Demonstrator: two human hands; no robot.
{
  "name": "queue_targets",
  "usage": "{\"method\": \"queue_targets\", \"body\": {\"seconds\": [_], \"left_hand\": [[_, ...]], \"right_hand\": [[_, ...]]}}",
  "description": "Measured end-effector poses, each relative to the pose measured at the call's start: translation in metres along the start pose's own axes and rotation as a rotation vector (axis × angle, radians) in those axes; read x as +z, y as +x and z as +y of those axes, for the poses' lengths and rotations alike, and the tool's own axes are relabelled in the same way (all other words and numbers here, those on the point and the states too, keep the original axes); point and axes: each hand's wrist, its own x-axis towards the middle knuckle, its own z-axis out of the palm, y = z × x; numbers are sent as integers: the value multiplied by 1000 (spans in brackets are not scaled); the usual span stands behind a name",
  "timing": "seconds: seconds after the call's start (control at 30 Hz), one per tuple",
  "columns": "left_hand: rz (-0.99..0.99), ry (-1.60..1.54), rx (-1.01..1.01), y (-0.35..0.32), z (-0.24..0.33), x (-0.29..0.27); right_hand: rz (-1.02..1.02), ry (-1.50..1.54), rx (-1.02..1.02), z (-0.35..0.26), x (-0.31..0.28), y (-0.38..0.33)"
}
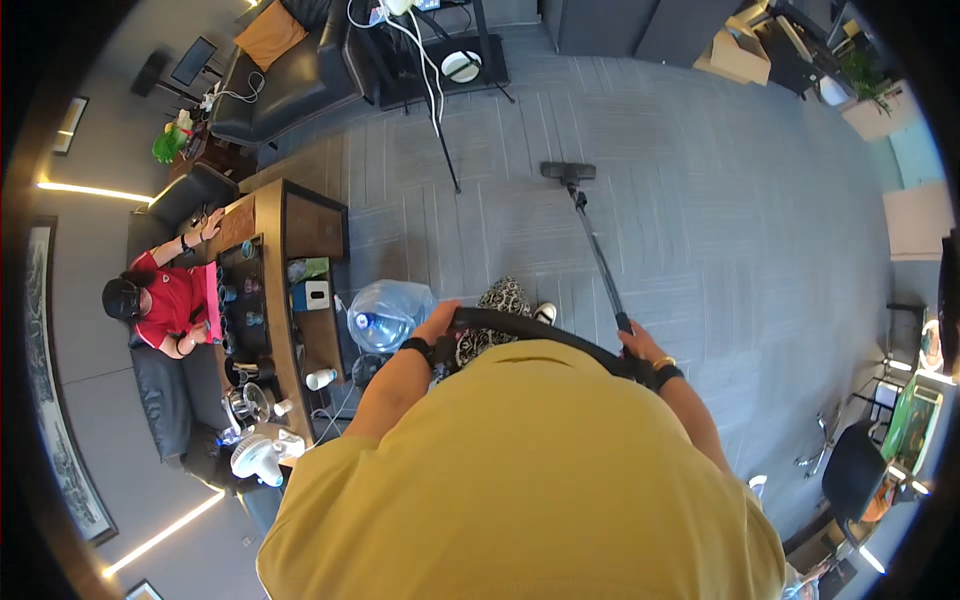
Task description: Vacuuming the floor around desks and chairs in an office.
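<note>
A vacuum cleaner's wand [602, 258] slants away from me over the carpet, its flat black floor head [568, 171] lying on the floor ahead. My right hand [646, 346] is closed round the wand's upper end. From there a thick black hose [545, 328] arches across in front of my body. The hose's other end reaches my left hand [437, 323], whose fingers are wrapped round it, partly out of sight. Just left of that hand lies a large clear blue water bottle [388, 316]. The vacuum's body cannot be made out.
Grey carpet [720, 200] stretches ahead and right. At left stands a wooden tea table [285, 290] with a fan [258, 458]; a person in red [178, 300] sits behind it. White cables [430, 70] hang by a black stand [490, 60] ahead. Cardboard boxes [738, 58] sit far right.
</note>
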Motion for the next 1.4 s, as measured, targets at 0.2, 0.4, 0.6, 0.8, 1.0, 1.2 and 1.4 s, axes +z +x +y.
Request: {"method": "queue_targets", "body": {"seconds": [0.2,0.4,0.6,0.8,1.0,1.2,1.4], "left_hand": [[143,645,722,35,10,-34],[-19,410,171,100,126,-46],[-89,183,-118,123,251,-55],[-263,125,-202,130,300,-82],[-92,529,225,154,303,-95],[-85,-149,-331,164,361,-76],[-40,-212,-172,167,417,-38]], "right_hand": [[-30,-51,-12,-52,-13,13],[132,-380,-120,-126,-29,72],[83,-257,-16,-225,-51,116],[40,-184,-21,-300,-54,157],[51,-196,-21,-365,-58,179],[-81,-50,-28,-401,-96,227],[-130,246,26,-449,-134,280]]}}
